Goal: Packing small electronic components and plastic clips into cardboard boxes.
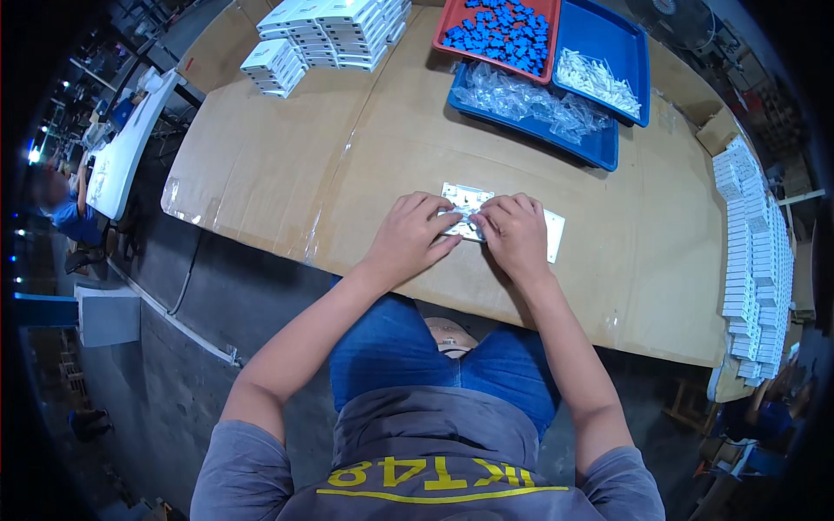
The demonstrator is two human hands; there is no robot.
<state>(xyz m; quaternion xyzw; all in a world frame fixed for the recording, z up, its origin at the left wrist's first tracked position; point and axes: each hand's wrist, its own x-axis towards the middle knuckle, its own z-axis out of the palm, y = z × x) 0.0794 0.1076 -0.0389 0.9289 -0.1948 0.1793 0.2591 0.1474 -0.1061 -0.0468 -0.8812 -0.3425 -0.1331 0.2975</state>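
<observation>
A small white rectangular panel (467, 193) with dark holes and fittings on its face lies on the cardboard table top between my hands. My left hand (410, 227) holds its left side, with the fingers bent and their tips over the panel's middle. From the other side my right hand (516, 227) grips it, thumb and fingertips close together on the face. Both sets of fingertips nearly meet there. Any small part between them is too hidden to make out. Partly under my right hand lies a plain white flat plate (554, 236).
Beyond my hands stand a red tray (440, 41) of small blue pieces, a blue tray (645, 61) of white slim parts and another blue tray (612, 156) of clear plastic parts. White stacks stand far left (347, 35) and along the right edge (751, 260). A person (74, 213) sits left.
</observation>
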